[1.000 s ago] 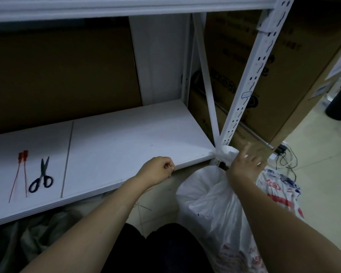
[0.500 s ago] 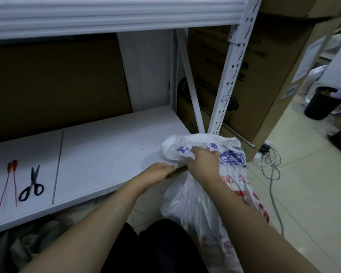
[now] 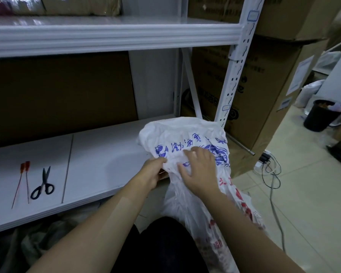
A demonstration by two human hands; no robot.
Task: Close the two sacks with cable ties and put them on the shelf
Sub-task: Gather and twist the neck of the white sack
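The left hand [image 3: 153, 174] grips the sack [image 3: 185, 134] at the shelf [image 3: 106, 154] edge, the right hand [image 3: 200, 172] presses on it with spread fingers, and the shelf lies free toward 9 o'clock up to the scissors [image 3: 42, 184].

White sack [image 3: 185, 134] with blue and red print; red cable ties [image 3: 24, 174]; seemingly black-handled scissors [image 3: 42, 186].

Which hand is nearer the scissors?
Left. The left hand grips the sack right of the scissors; the right hand rests on the sack, farther right.
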